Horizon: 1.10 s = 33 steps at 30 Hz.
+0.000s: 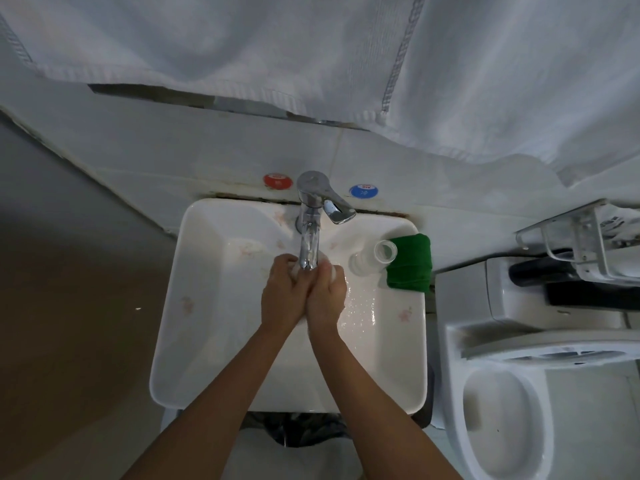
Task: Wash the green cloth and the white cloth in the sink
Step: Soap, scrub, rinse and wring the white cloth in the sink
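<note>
Both hands, the left hand (282, 296) and the right hand (327, 296), are pressed together around the white cloth (333, 271) under the tap (309, 233). The green cloth (410, 263) waits right of the tap, on the sink (194, 306) rim. Washing the white one seems in hand; next needs wringing, then taking the green.

The round red sticker (276, 181) and round blue sticker (363, 191) on the white tiled wall carry print too small to read.

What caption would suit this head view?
Both hands, left hand and right hand, scrub a white cloth under the tap; green cloth waits.
</note>
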### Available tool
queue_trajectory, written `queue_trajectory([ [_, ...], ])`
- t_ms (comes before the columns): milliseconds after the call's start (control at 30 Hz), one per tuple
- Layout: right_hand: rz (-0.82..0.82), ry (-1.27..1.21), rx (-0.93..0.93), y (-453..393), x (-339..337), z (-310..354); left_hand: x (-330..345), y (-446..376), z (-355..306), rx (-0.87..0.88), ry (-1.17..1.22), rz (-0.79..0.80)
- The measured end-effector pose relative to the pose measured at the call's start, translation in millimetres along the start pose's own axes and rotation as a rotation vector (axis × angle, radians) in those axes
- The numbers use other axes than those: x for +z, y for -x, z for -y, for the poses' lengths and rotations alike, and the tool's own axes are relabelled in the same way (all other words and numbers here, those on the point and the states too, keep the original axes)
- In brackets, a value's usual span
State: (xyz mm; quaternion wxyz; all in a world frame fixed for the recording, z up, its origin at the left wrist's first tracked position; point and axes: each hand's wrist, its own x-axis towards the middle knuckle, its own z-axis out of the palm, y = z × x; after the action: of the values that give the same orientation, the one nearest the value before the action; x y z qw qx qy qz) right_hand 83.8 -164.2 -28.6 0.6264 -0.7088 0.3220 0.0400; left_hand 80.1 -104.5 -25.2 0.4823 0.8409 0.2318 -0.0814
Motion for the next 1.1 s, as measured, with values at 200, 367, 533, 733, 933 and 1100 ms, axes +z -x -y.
queue_trajectory([
  [200, 0.173, -0.219, 0.024, 3, -3, 2, -7, -2, 2, -0.140, 0.035, 0.061],
  [367, 0.316, -0.200, 0.005, 10, -7, -5, -3, 10, 3, -0.074, 0.142, -0.015],
  [533, 0.330, 0.021, -0.105, 14, -11, -17, -4, 12, 7, -0.055, 0.106, -0.063],
  [733, 0.261, -0.052, 0.050, 10, -6, -4, -5, 7, 1, -0.027, 0.098, -0.076],
  [933, 0.233, 0.057, 0.042, 6, -11, 2, -11, 5, 0, 0.015, 0.029, -0.020],
  [1100, 0.148, 0.120, -0.048, 9, -9, -1, -9, 4, 1, -0.011, 0.097, 0.007],
])
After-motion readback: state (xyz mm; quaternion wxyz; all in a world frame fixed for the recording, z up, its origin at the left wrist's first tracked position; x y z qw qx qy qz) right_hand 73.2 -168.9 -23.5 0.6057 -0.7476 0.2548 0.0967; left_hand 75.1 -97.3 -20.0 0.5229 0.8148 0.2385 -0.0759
